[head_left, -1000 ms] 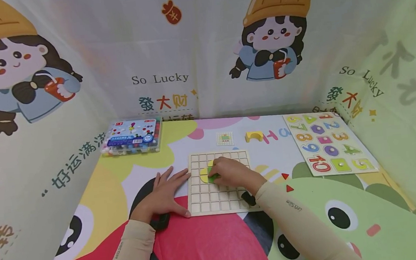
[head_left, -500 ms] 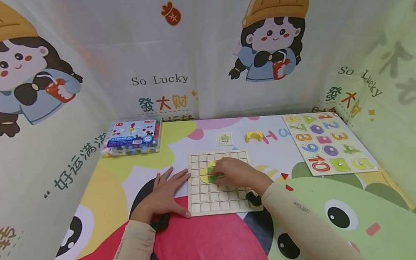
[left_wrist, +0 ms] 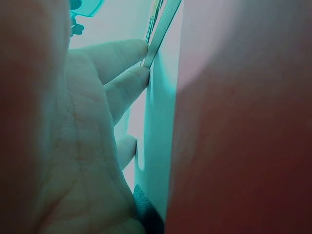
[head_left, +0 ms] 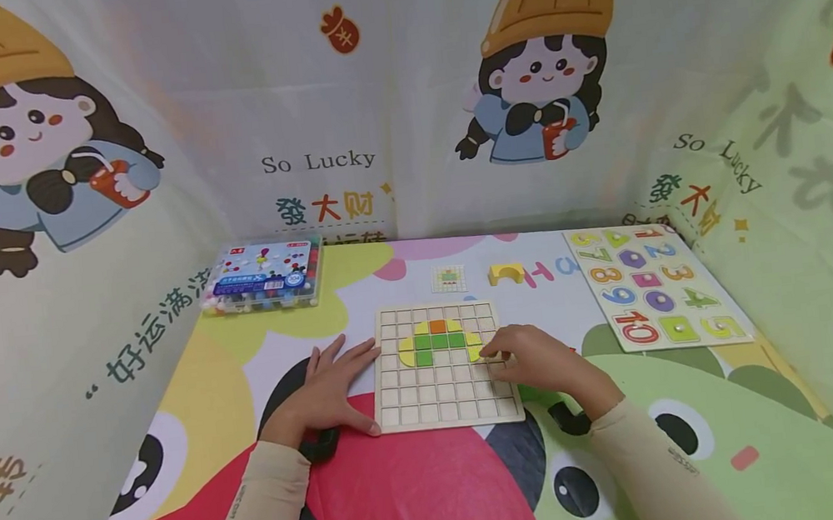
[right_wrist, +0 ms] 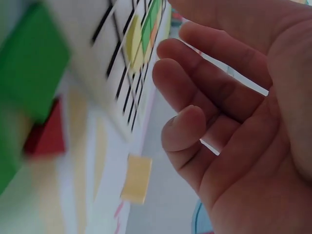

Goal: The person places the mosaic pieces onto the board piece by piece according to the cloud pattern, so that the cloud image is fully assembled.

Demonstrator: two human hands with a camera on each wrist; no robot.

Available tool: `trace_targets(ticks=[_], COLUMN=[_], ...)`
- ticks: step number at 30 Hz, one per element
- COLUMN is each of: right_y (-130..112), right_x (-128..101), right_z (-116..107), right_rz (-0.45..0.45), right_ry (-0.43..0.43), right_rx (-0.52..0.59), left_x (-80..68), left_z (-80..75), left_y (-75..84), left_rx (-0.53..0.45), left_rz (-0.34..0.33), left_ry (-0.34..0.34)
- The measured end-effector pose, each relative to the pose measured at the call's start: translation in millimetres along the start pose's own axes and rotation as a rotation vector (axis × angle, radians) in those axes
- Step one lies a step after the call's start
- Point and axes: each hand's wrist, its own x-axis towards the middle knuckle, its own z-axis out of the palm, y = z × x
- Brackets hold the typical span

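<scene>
A wooden grid board (head_left: pixel 429 394) lies on the table, with several yellow rounded pieces (head_left: pixel 407 351), green squares (head_left: pixel 439 341) and an orange square (head_left: pixel 437 326) set in its cells. Against the board's left edge rests my left hand (head_left: pixel 327 394), fingers spread and fairly straight; the left wrist view shows fingertips touching that edge. My right hand (head_left: pixel 539 361) hovers by the board's right side, beside a yellow rounded piece (head_left: pixel 474 346). Its fingers are loosely bent, with nothing between them in the right wrist view. Below it lie a green piece (right_wrist: pixel 34 63) and a red triangle (right_wrist: pixel 48 131).
Behind the board are a small pattern card (head_left: pixel 449 279) and a yellow arch block (head_left: pixel 506 274). A clear box of colored beads (head_left: pixel 263 276) stands at the back left. At the right lies a number and shape puzzle board (head_left: pixel 656 287).
My right hand has moved right from the middle of the board to its right side, baring the green, orange and right-hand yellow pieces. My left hand stays in place.
</scene>
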Motion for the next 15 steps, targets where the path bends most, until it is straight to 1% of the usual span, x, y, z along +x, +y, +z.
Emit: trace_targets(ticks=[3,7,10,12,15], right_y=[13.5,27.3,33.4,35.5,37.2], right_x=[-15.3,-34.0,-42.5,-45.6,-47.7], right_z=[1.7,1.8,0.9,1.4,3.4], right_rz=[-0.001,-0.025,-0.022,-0.011,-0.024], right_ry=[0.027,0.053,0.040,0.022,0.001], right_rx=[0.002,0.006,0.025,0.044,0.041], left_x=[0.3,1.0,0.9,0.5,-0.1], left_z=[1.1,1.3,0.4,-0.1,0.1], left_y=[0.3,0.2,-0.2,-0.1,-0.7], left_rx=[0.000,0.001,0.001,-0.002,-0.001], left_rz=[-0.003,0.002,0.002,0.002,0.007], left_ry=[-0.002,-0.006,-0.003,0.002,0.008])
